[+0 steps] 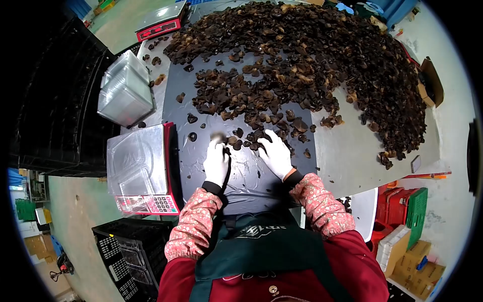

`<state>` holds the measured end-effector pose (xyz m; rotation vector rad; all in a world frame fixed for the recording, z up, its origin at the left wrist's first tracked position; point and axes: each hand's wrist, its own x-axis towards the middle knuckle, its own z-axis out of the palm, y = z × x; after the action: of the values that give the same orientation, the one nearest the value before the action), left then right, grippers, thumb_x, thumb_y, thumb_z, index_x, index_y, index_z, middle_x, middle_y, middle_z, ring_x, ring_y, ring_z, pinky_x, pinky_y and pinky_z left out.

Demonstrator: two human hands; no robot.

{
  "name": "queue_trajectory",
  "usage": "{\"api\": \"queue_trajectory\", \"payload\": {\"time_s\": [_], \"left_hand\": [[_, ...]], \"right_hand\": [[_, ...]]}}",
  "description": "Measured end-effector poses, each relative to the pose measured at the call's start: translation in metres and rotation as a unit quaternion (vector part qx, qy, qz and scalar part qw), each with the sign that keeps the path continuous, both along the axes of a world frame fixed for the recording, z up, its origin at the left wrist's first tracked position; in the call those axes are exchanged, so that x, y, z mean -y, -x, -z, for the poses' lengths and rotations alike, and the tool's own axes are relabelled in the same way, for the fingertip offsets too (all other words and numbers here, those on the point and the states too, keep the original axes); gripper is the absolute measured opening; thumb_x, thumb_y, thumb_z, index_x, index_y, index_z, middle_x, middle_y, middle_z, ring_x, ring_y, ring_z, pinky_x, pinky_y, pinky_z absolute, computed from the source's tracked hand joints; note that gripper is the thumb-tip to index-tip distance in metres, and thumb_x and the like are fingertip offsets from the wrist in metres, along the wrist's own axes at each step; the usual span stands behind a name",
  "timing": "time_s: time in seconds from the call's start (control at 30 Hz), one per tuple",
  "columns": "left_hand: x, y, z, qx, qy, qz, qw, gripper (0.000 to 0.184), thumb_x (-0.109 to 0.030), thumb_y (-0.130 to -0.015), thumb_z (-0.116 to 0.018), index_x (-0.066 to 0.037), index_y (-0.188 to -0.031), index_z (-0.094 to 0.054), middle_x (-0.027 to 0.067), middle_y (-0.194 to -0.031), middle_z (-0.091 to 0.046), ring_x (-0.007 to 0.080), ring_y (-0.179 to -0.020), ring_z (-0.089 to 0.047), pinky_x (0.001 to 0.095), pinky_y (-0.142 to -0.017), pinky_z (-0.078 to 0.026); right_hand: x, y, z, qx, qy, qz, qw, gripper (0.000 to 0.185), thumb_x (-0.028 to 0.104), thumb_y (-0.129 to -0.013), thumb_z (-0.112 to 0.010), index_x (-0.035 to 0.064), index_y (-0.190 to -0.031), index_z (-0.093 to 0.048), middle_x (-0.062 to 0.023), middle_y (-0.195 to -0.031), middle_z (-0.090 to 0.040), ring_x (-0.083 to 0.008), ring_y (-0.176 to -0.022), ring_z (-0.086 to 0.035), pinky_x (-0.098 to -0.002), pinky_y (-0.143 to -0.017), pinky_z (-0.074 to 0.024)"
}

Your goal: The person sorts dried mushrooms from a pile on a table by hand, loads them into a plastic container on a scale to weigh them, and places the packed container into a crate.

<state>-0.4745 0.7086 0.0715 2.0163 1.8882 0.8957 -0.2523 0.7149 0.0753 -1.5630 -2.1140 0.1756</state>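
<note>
Both of my hands wear white gloves and reach over the grey mat (241, 183) on the table. My left hand (216, 166) points forward; a blurred brownish piece (218, 136) is at its fingertips, and the smear hides whether they grip it. To the right, my right hand (275, 157) has its fingers apart, touching or close beside a few dark wood ear mushrooms (254, 140). Between the hands lie several loose wood ear mushrooms. Beyond them a large heap of wood ear mushrooms (302, 45) spreads over the back and right of the table.
A red scale (168, 186) with clear plastic lids (133, 166) on it stands at the left edge. Behind it are stacked clear containers (126, 93) and another red scale (160, 24). Black crates (65, 100) rise at far left; red bins (397, 206) and cardboard (417, 269) sit lower right.
</note>
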Motion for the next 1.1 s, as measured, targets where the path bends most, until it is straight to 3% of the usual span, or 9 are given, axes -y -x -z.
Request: {"api": "queue_trajectory", "payload": {"time_s": [0.13,0.3,0.33,0.57,0.6,0.7,0.87,0.93,1.1], "left_hand": [[0.007,0.015,-0.046,0.268,-0.071,-0.034,0.960,0.024,0.007,-0.078,-0.055,-0.002,-0.100,-0.057,0.0091,-0.102,-0.058,0.0215,-0.098,-0.057,0.0309,-0.092,-0.044],[0.047,0.104,-0.126,0.293,-0.037,-0.148,0.944,0.022,0.001,-0.087,-0.056,-0.006,-0.108,-0.060,0.0038,-0.099,-0.054,0.0139,-0.088,-0.054,0.0298,-0.084,-0.046],[0.057,0.128,-0.141,0.403,0.004,-0.162,0.901,0.022,0.000,-0.091,-0.056,-0.006,-0.112,-0.059,0.0030,-0.099,-0.054,0.0124,-0.086,-0.054,0.0268,-0.081,-0.046],[0.101,0.259,-0.146,0.096,-0.017,-0.125,0.987,0.036,0.006,-0.087,-0.056,-0.001,-0.122,-0.057,0.0084,-0.109,-0.060,0.0167,-0.099,-0.058,0.0285,-0.092,-0.046],[0.103,0.267,-0.141,0.056,-0.005,-0.111,0.992,0.040,0.006,-0.085,-0.058,-0.001,-0.125,-0.056,0.0123,-0.115,-0.060,0.0224,-0.106,-0.059,0.0317,-0.096,-0.045],[0.110,0.279,-0.129,-0.043,-0.007,-0.057,0.997,0.054,0.004,-0.081,-0.063,-0.003,-0.134,-0.052,0.0150,-0.124,-0.057,0.0283,-0.118,-0.056,0.0343,-0.101,-0.044],[0.122,0.286,-0.136,-0.073,-0.012,-0.037,0.997,0.065,-0.012,-0.081,-0.072,-0.004,-0.141,-0.047,0.0185,-0.136,-0.053,0.0344,-0.126,-0.051,0.0411,-0.106,-0.040],[0.127,0.290,-0.142,-0.092,-0.052,-0.080,0.991,0.058,-0.012,-0.085,-0.068,-0.003,-0.139,-0.050,0.0172,-0.134,-0.057,0.0349,-0.126,-0.050,0.0414,-0.108,-0.037],[0.135,0.317,-0.105,0.025,-0.054,-0.151,0.987,0.054,0.002,-0.090,-0.046,-0.003,-0.144,-0.044,0.0158,-0.144,-0.050,0.0323,-0.133,-0.046,0.0395,-0.113,-0.032]], "right_hand": [[-0.003,0.002,-0.019,-0.044,0.112,0.065,0.991,0.050,0.021,-0.084,-0.065,0.0211,-0.133,-0.056,-0.0070,-0.118,-0.053,-0.0279,-0.090,-0.066,-0.0402,-0.073,-0.0554],[-0.016,-0.003,-0.004,-0.058,0.112,0.042,0.991,0.022,0.015,-0.082,-0.061,0.0138,-0.102,-0.068,-0.0058,-0.121,-0.059,-0.0289,-0.095,-0.066,-0.0393,-0.080,-0.0543],[-0.017,-0.005,-0.008,-0.065,0.127,0.048,0.989,0.021,0.014,-0.081,-0.062,0.0139,-0.101,-0.068,-0.0052,-0.117,-0.060,-0.0284,-0.094,-0.066,-0.0386,-0.080,-0.0542],[-0.037,-0.001,-0.043,-0.311,0.153,-0.010,0.938,0.024,0.012,-0.078,-0.063,0.0059,-0.100,-0.070,-0.0096,-0.098,-0.064,-0.0202,-0.087,-0.063,-0.0324,-0.079,-0.0505],[-0.039,0.012,-0.060,-0.437,0.277,-0.016,0.856,0.021,0.010,-0.083,-0.061,0.0058,-0.102,-0.069,-0.0053,-0.092,-0.064,-0.0141,-0.079,-0.061,-0.0279,-0.072,-0.0505],[-0.038,0.077,-0.120,-0.489,0.343,-0.098,0.796,0.022,0.010,-0.089,-0.059,0.0033,-0.108,-0.067,-0.0005,-0.097,-0.065,-0.0082,-0.090,-0.059,-0.0252,-0.078,-0.0485],[-0.030,0.218,-0.173,-0.545,0.444,-0.237,0.671,0.023,0.015,-0.092,-0.059,0.0071,-0.113,-0.065,-0.0020,-0.093,-0.065,-0.0068,-0.072,-0.060,-0.0161,-0.052,-0.0420],[-0.023,0.274,-0.182,-0.538,0.528,-0.223,0.619,0.023,0.010,-0.086,-0.064,-0.0023,-0.106,-0.065,-0.0067,-0.089,-0.067,-0.0118,-0.079,-0.065,-0.0269,-0.066,-0.0531],[0.005,0.394,-0.119,-0.351,0.151,-0.381,0.842,0.029,0.013,-0.081,-0.060,0.0080,-0.108,-0.067,-0.0096,-0.096,-0.065,-0.0237,-0.088,-0.063,-0.0387,-0.076,-0.0517]]}}
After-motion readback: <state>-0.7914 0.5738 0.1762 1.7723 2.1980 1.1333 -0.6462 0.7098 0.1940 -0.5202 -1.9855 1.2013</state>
